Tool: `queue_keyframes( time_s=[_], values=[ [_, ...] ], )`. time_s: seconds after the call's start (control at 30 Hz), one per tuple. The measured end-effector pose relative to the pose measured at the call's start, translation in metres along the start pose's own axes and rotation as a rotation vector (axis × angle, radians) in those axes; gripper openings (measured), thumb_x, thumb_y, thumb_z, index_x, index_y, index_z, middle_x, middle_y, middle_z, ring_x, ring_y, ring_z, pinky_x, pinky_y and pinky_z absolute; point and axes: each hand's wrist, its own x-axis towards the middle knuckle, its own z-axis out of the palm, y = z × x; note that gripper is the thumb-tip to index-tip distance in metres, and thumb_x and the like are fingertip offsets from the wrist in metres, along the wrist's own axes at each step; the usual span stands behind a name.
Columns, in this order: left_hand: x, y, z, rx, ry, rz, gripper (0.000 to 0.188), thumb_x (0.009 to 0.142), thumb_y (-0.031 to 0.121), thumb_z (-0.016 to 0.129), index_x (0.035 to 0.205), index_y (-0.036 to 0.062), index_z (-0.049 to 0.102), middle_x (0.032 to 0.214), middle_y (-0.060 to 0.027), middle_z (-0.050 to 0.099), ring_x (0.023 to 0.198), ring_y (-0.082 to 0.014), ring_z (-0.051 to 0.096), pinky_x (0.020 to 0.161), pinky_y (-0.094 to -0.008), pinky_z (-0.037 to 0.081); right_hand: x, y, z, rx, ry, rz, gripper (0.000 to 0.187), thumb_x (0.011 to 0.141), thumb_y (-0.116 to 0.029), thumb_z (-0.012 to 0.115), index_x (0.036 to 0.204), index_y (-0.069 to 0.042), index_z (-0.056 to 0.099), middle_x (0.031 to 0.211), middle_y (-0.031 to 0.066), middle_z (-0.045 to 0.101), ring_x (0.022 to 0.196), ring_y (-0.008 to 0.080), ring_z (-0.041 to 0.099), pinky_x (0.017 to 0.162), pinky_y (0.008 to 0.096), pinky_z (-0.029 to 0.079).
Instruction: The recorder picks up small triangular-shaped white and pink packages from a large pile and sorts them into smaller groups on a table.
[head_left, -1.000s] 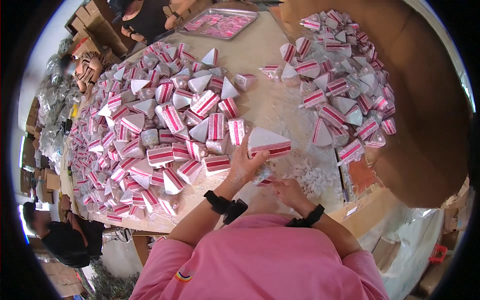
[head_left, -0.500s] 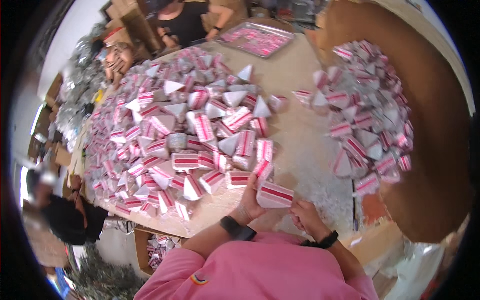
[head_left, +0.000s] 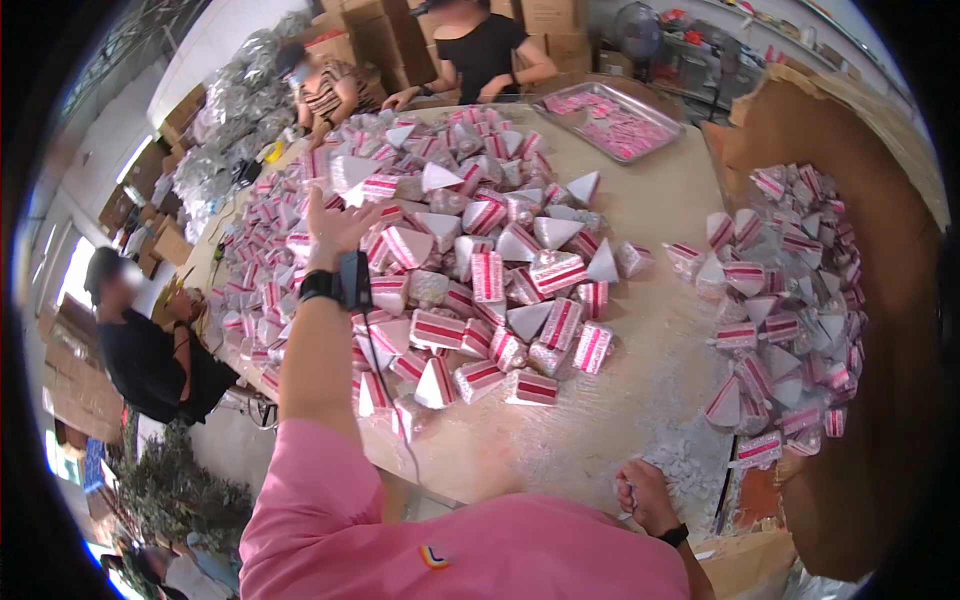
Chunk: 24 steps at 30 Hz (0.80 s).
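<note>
A large heap of wedge-shaped pieces (head_left: 437, 327), like cake slices in white and pink with a red stripe, covers the left and middle of the table (head_left: 640, 270). Many look wrapped in clear film. My left hand (head_left: 338, 225) is stretched out over the heap, fingers spread, palm bare. Just beyond its fingertips is a white-sided wedge (head_left: 352, 172); whether they touch I cannot tell. Near the table's front edge, my right hand (head_left: 648, 497) is closed around a small thin thing, mostly hidden by the fingers. White scraps (head_left: 690, 465) lie beside it.
A second pile of wedges (head_left: 790, 320) lies at the right, beside a curved brown cardboard sheet (head_left: 880, 400). A metal tray (head_left: 625, 150) of pink pieces stands at the far side. Several people are around the table, one person (head_left: 150, 340) at the left. A cable (head_left: 385, 380) hangs from my left wrist.
My left hand has gone from in front of my body out over the heap and no longer holds the wedge. My right hand stays near the front edge, closed. The view has shifted.
</note>
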Motion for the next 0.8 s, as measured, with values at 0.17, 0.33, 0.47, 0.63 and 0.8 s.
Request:
queue_keyframes(
  time_s=[0.17,0.33,0.47,0.63,0.8],
  values=[
    [-0.033,-0.12,-0.015,0.724,-0.044,-0.099,0.045,0.09,0.033,0.05,0.126,0.0076,0.044,0.117,-0.0082,0.053,0.099,-0.0252,0.057,0.081,-0.0441,0.048,-0.004,-0.008,0.0,0.034,-0.029,-0.004,0.02,0.091,-0.021,0.046,0.084,-0.003,0.052,0.064,0.0062,0.051,0.046,0.0115,0.043,0.038,0.0234,0.031],
    [-0.117,-0.288,0.021,1.103,-0.415,-0.463,0.034,0.086,0.023,0.055,0.116,0.0064,0.052,0.099,-0.004,0.06,0.084,-0.0172,0.062,0.067,-0.0272,0.049,-0.014,-0.005,-0.012,0.222,-0.178,-0.118,0.024,0.091,-0.023,0.048,0.084,-0.001,0.055,0.068,0.0054,0.054,0.051,0.0103,0.047,0.039,0.022,0.034],
    [-0.146,-0.411,0.02,1.439,-0.942,-0.397,0.042,0.08,0.022,0.066,0.114,0.0018,0.053,0.095,-0.0088,0.062,0.084,-0.019,0.06,0.073,-0.03,0.048,-0.023,0.014,-0.03,0.195,-0.159,-0.131,0.026,0.093,-0.024,0.046,0.082,-0.003,0.056,0.074,0.0062,0.056,0.053,0.0111,0.048,0.041,0.0214,0.034],
    [-0.179,-0.534,0.041,1.61,-0.995,-0.329,0.064,0.073,0.034,0.072,0.122,-0.0005,0.049,0.114,-0.0146,0.055,0.101,-0.025,0.056,0.082,-0.0351,0.046,-0.038,0.037,-0.045,0.299,-0.045,-0.067,0.03,0.094,-0.031,0.046,0.078,-0.008,0.056,0.073,0.0043,0.057,0.055,0.0102,0.049,0.043,0.0209,0.033],
    [-0.195,-0.582,0.05,1.771,-1.029,-0.111,0.074,0.065,0.048,0.074,0.116,-0.0009,0.049,0.119,-0.0183,0.051,0.111,-0.0351,0.047,0.094,-0.0414,0.039,-0.057,0.056,-0.05,0.43,0.054,-0.096,0.028,0.093,-0.028,0.048,0.077,-0.006,0.055,0.073,0.0056,0.058,0.053,0.0106,0.048,0.042,0.021,0.032]
  ],
)
